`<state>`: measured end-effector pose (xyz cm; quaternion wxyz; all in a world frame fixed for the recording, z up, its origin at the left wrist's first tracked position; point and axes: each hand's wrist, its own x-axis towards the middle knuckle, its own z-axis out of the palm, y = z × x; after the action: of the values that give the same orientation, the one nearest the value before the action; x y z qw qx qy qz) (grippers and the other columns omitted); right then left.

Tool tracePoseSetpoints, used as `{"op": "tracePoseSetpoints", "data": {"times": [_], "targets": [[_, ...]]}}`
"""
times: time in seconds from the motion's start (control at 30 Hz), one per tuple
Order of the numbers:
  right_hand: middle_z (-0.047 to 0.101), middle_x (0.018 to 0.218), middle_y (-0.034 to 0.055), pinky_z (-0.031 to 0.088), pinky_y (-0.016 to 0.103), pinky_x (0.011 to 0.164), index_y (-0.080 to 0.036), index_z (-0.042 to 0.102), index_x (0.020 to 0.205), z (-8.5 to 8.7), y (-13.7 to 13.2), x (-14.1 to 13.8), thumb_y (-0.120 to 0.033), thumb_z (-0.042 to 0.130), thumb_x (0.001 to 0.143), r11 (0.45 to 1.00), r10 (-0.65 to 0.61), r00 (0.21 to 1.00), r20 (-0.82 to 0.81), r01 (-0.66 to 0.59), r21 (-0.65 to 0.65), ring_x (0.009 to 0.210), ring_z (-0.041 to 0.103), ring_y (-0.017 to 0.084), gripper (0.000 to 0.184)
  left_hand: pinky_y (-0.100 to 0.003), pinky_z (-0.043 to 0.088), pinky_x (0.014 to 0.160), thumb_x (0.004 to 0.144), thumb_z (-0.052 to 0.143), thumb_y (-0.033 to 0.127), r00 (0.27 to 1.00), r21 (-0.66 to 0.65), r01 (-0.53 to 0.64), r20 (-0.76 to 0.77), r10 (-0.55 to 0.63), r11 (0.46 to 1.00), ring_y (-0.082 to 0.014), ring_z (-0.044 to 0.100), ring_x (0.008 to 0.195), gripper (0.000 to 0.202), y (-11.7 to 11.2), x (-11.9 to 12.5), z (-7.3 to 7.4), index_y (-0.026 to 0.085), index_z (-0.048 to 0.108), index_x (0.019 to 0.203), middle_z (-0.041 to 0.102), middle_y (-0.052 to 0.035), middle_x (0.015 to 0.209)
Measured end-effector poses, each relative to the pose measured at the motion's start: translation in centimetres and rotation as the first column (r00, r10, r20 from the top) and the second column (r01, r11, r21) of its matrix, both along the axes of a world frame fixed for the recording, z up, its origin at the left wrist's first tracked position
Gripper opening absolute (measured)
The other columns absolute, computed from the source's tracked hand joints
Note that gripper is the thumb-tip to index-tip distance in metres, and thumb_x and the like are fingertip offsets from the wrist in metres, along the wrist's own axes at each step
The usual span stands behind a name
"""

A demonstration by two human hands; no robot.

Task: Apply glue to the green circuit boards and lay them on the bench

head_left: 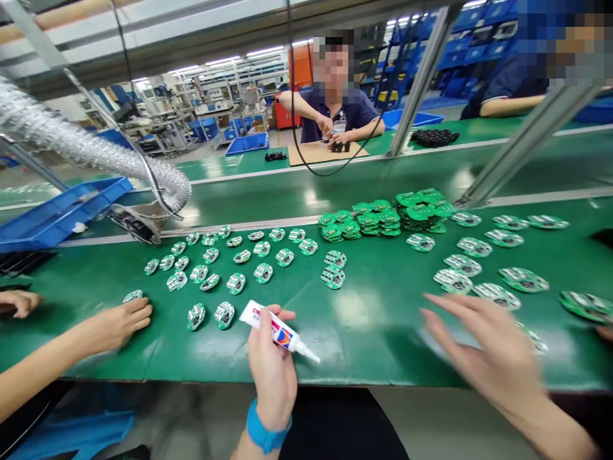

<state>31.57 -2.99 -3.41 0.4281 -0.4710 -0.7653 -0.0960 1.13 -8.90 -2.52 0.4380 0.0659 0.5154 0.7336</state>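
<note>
My left hand (272,358), with a blue wristband, is closed around a small white glue tube (278,332) whose nozzle points right and down, over the near edge of the green table (373,319). My right hand (483,348) hovers open with fingers spread, blurred by motion, just above the table near round green circuit boards (495,294). Several small round boards (224,314) lie in rows left of the tube.
A co-worker's hand (119,322) rests on the table at the left beside a board. Stacks of green boards (378,220) sit mid-table. A silver duct hose (71,150) and a blue tray (57,214) are at far left. Two people work across the conveyor.
</note>
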Motion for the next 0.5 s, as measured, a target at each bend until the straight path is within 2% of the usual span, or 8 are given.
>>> {"op": "tracePoseSetpoints", "data": {"times": [0.07, 0.17, 0.23, 0.37, 0.5], "targets": [[0.073, 0.118, 0.0133, 0.06, 0.047, 0.091, -0.026, 0.067, 0.134, -0.3, 1.4, -4.2, -0.034, 0.064, 0.103, 0.983, 0.145, 0.987, 0.068, -0.136, -0.124, 0.106, 0.072, 0.03, 0.032, -0.017, 0.027, 0.045, 0.07, 0.089, 0.063, 0.999, 0.021, -0.031, -0.035, 0.031, 0.999, -0.0057, 0.04, 0.049, 0.061, 0.2, -0.7, -0.3, 0.015, 0.067, 0.1, 0.074, -0.0061, 0.075], [0.066, 0.138, 0.0149, 0.059, 0.05, 0.101, -0.024, 0.054, 0.149, -0.7, 4.4, -9.4, -0.036, 0.06, 0.103, 0.936, 0.214, 0.973, 0.085, -0.179, -0.302, 0.123, 0.067, 0.032, 0.049, -0.018, 0.028, 0.046, 0.07, 0.089, 0.066, 0.997, 0.049, -0.055, -0.053, 0.057, 0.997, -0.0064, 0.043, 0.048, 0.061, 0.4, -1.2, -0.7, 0.016, 0.067, 0.098, 0.07, -0.0027, 0.07], [0.061, 0.147, 0.0163, 0.057, 0.053, 0.107, -0.023, 0.049, 0.153, -1.2, 6.0, -11.2, -0.034, 0.063, 0.1, 0.914, 0.261, 0.958, 0.119, -0.205, -0.349, 0.132, 0.063, 0.034, 0.056, -0.019, 0.03, 0.047, 0.072, 0.087, 0.066, 0.998, 0.068, -0.042, -0.053, 0.045, 0.997, -0.0069, 0.045, 0.049, 0.06, 0.3, -1.1, -0.9, 0.016, 0.067, 0.096, 0.069, -0.0022, 0.069], [0.065, 0.143, 0.018, 0.055, 0.057, 0.107, -0.019, 0.056, 0.147, -2.7, 7.6, -11.8, -0.029, 0.064, 0.098, 0.891, 0.351, 0.916, 0.196, -0.263, -0.371, 0.13, 0.064, 0.036, 0.051, -0.02, 0.034, 0.049, 0.074, 0.087, 0.066, 0.999, 0.088, -0.029, -0.015, 0.03, 0.996, -0.008, 0.049, 0.05, 0.058, -0.1, -0.8, -0.8, 0.016, 0.066, 0.094, 0.068, -0.0023, 0.068], [0.07, 0.132, 0.0165, 0.057, 0.055, 0.101, -0.02, 0.061, 0.142, -3.6, 7.4, -11.1, -0.03, 0.061, 0.1, 0.895, 0.334, 0.928, 0.163, -0.258, -0.365, 0.12, 0.068, 0.034, 0.043, -0.02, 0.032, 0.048, 0.074, 0.088, 0.064, 1.0, 0.107, -0.017, 0.014, 0.016, 0.994, -0.0079, 0.047, 0.048, 0.057, -0.2, -0.5, -0.4, 0.016, 0.065, 0.093, 0.068, -0.0018, 0.067]]}}
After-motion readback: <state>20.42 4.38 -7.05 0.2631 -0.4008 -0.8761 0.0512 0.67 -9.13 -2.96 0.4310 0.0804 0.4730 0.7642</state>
